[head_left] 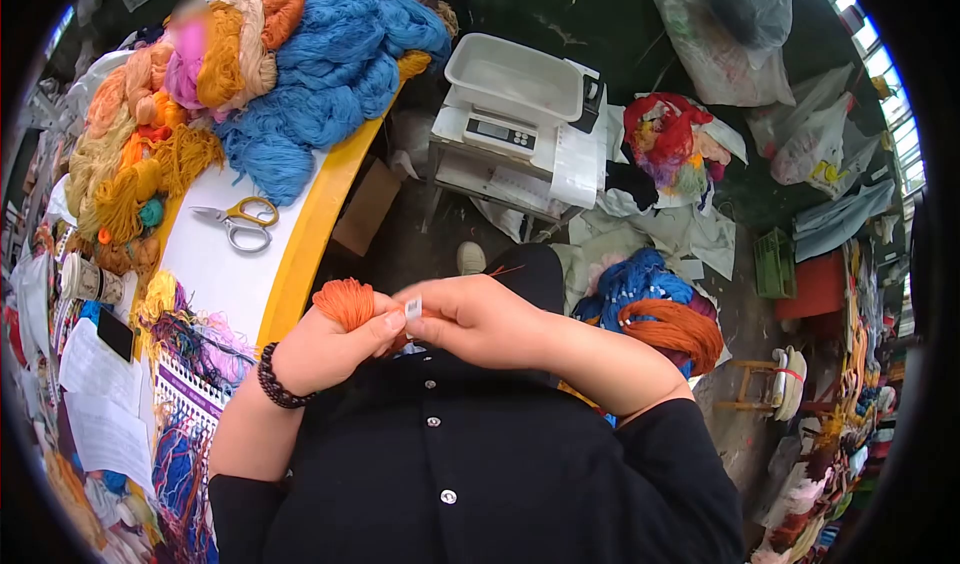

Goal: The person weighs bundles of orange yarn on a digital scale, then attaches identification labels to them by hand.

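An orange skein of yarn [344, 304] is gripped in my left hand [340, 352], its looped end bulging out above the fingers. Close against it, my right hand [470, 314] has thumb and fingers pinched around a small white label [413, 310] with a dark printed mark. The two hands meet in front of my chest, and the label sits between both thumbs. Part of the skein is hidden behind my fingers. A beaded bracelet circles my left wrist.
Scissors [243, 222] lie on the white and yellow table [225, 264] at left, beside heaped blue yarn [330, 64]. A scale with a white tray [515, 79] stands ahead. At right, a bundle of blue and rust yarn [665, 314] rests low, near a green crate [774, 264].
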Motion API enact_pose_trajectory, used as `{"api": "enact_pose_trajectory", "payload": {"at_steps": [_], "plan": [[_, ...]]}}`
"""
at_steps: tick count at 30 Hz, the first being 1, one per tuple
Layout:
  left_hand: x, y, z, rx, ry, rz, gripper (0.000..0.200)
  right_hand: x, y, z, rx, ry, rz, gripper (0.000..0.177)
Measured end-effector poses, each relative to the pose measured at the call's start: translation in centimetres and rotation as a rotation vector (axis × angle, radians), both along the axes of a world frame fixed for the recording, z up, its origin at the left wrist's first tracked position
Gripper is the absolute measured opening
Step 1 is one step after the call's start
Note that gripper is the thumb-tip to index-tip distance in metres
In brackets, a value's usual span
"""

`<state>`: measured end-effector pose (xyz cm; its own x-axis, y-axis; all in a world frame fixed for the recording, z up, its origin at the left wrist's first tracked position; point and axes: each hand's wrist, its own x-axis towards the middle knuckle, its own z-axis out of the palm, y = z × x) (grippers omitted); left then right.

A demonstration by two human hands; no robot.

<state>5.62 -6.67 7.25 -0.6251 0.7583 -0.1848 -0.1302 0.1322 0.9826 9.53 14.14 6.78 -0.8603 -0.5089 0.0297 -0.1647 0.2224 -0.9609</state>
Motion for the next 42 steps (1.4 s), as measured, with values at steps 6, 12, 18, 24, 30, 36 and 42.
{"api": "enact_pose_trajectory", "payload": {"at_steps": [6, 12, 18, 24, 30, 36, 42], "plan": [[0.3, -0.4, 0.7, -0.001, -0.562, 0.044, 0.027, 1.5, -0.2, 0.2, 0.411, 0.918, -0.187, 0.020], [1.8, 0.6, 0.4, 0.137, -0.305, 0.248, 0.013, 1.3, 0.7, 0.5, 0.462, 1.232, -0.264, 0.037], [2.4, 1.1, -0.6, 0.102, 0.515, 0.389, 0.005, 1.0, -0.5, -0.5, 0.252, 0.922, -0.353, 0.036], [2.0, 1.7, -0.7, -0.105, 1.016, 0.368, 0.006, 1.7, -2.1, -1.0, -0.537, -0.293, -0.367, 0.022], [2.9, 2.2, -1.9, 0.125, 0.519, 0.502, 0.016, 1.3, -1.3, -1.6, -0.140, 0.434, -0.462, 0.016], [0.8, 1.0, -2.7, 0.404, -1.121, 0.017, 0.031, 1.0, -1.1, -2.1, -0.030, 0.687, -0.464, 0.014], [1.8, 1.8, -3.1, 0.250, -0.245, 0.278, 0.016, 1.6, -1.2, -2.8, -0.534, -0.057, -0.480, 0.007]]}}
